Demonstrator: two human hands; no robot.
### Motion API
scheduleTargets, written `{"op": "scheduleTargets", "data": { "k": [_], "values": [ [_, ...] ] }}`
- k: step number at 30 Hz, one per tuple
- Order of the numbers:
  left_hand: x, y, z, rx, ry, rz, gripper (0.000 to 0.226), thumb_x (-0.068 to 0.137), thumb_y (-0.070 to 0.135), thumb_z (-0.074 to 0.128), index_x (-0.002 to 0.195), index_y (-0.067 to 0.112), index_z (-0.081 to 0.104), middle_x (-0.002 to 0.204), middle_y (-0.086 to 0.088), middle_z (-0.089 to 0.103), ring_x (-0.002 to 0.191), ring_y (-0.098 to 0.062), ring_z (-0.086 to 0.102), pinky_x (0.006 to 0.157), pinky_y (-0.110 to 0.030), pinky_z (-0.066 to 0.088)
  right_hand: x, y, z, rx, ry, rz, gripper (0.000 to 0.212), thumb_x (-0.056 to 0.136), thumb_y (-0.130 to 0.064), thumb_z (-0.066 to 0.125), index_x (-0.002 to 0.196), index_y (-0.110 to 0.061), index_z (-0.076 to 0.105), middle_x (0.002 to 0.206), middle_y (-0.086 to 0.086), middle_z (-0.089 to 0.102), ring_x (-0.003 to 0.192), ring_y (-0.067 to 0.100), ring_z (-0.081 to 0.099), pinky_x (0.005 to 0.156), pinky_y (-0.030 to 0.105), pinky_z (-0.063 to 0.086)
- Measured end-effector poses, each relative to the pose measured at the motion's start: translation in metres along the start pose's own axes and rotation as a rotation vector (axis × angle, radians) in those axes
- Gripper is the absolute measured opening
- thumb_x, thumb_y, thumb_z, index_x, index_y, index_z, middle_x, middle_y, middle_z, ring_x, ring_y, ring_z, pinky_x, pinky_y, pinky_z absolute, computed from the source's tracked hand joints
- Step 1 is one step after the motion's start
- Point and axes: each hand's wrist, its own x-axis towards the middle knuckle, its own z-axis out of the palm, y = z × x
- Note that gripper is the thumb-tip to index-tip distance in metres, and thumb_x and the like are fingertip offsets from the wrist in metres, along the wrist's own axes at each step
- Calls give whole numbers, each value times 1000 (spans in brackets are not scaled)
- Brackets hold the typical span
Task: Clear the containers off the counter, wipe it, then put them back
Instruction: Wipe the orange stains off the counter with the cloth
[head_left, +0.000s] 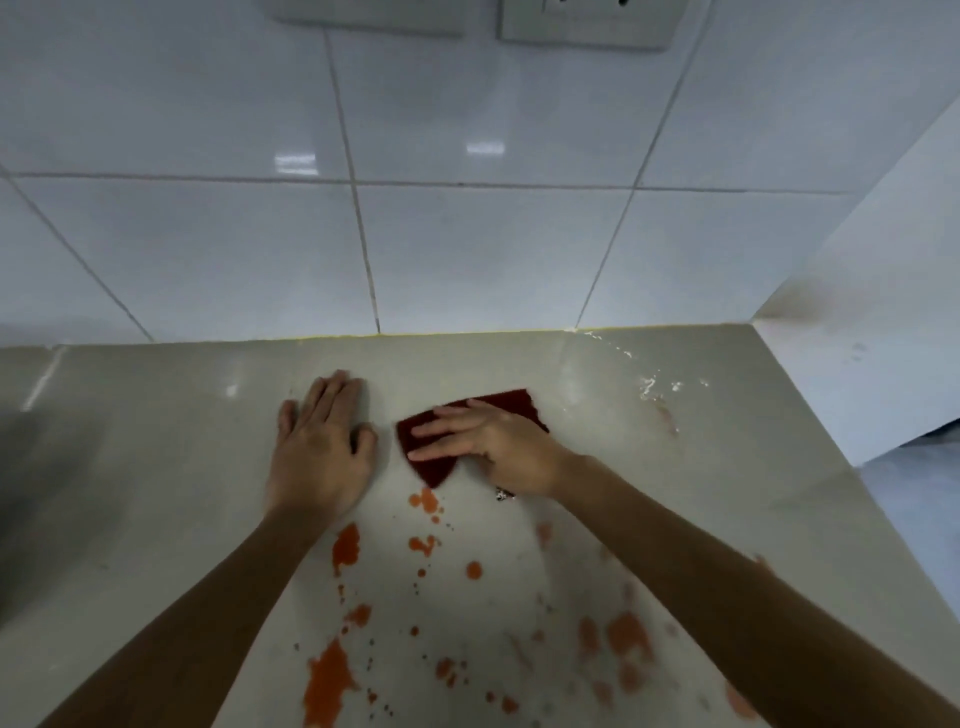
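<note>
A dark red cloth (511, 402) lies flat on the pale stone counter (171, 447) near its back edge. My right hand (493, 449) presses down on the cloth with fingers spread, pointing left. My left hand (322, 447) rests flat on the bare counter just left of the cloth, palm down, holding nothing. Orange splatters (345, 548) and smeared patches (626, 639) cover the counter in front of both hands. No containers are in view.
White wall tiles (467, 244) rise behind the counter, with two sockets (587, 21) at the top. A white panel (883, 312) bounds the right side. White crumbs and a faint stain (660, 389) sit at the back right. The counter's right edge drops to the floor.
</note>
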Motion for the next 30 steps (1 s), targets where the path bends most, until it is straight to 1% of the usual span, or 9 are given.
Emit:
{"op": "scheduleTargets", "data": {
  "k": [4,9,12,14,16,18,21,26,30],
  "values": [
    [-1,-4,0,43,-26,28,64,86,40,24,144,13,31,153,-8,28,142,-24,21,115,-46,14,-79,34,-23,50,-34,76,71,70,14,38,124,-26,60,140,-13,45,140,7,26,118,33,12],
    [3,21,-5,92,-17,-36,53,90,28,37,140,9,37,150,-12,33,140,-28,26,114,-52,13,-121,61,-48,-12,179,383,87,59,25,35,125,-26,58,138,-15,43,137,7,26,115,43,23],
    [12,78,4,34,-44,48,56,93,28,33,146,13,26,155,-10,22,144,-24,16,116,-47,3,-126,49,-35,-1,113,293,76,69,19,39,128,-25,56,143,-9,43,140,10,22,118,36,11],
    [20,117,15,-16,-120,157,58,91,34,27,147,17,24,157,-5,16,145,-21,12,116,-44,1,-155,52,-35,40,53,246,71,71,14,39,126,-26,59,141,-14,41,140,4,20,116,24,5],
    [26,146,28,4,-176,242,71,81,46,11,146,21,25,158,-2,13,145,-19,9,116,-44,0,-196,68,-45,40,46,276,77,65,12,37,124,-32,59,141,-20,40,140,0,20,116,23,8],
    [30,161,41,34,-194,263,86,70,53,-3,146,24,25,158,-2,12,145,-20,7,115,-45,1,-231,88,-60,16,110,356,85,60,15,35,123,-35,58,140,-20,42,139,0,24,116,25,19],
    [30,164,57,84,-168,243,85,71,58,-6,148,29,18,158,0,10,145,-20,5,115,-45,2,-250,120,-77,-80,288,482,91,58,25,38,124,-35,54,137,-18,42,136,11,36,114,22,25],
    [28,163,61,71,-133,232,78,77,60,1,147,31,18,158,2,12,145,-17,6,116,-43,4,-186,132,-78,-200,510,729,81,68,10,49,136,-33,45,149,-6,37,140,19,31,112,43,26],
    [28,162,61,88,-124,224,76,78,61,4,147,32,20,158,3,14,145,-16,9,116,-42,7,-162,108,-55,-128,326,429,75,72,10,44,134,-32,47,149,-6,37,140,16,28,115,38,21]
  ]
}}
